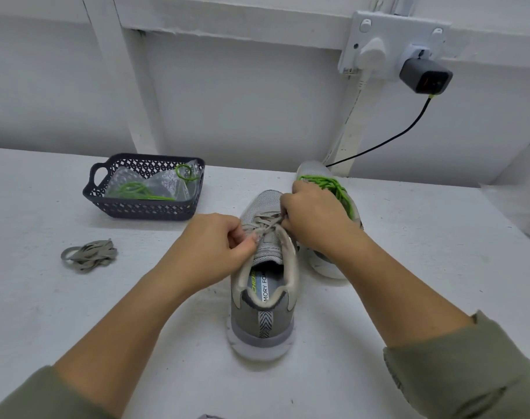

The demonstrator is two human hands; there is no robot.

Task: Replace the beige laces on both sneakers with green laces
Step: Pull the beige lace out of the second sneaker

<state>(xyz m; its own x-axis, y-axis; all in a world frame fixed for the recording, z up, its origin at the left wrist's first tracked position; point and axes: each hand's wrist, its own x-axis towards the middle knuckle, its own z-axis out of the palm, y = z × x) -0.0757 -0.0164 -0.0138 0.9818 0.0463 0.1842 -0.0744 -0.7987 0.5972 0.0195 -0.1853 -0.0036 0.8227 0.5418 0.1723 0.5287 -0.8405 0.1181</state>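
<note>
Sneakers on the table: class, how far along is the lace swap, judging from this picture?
Done: the far sneaker carries green laces, and a removed beige lace bundle lies on the table. In hand: the left hand and right hand pinch the beige laces threaded in the near sneaker. Left: pull those out and thread the spare green lace from the basket.
</note>
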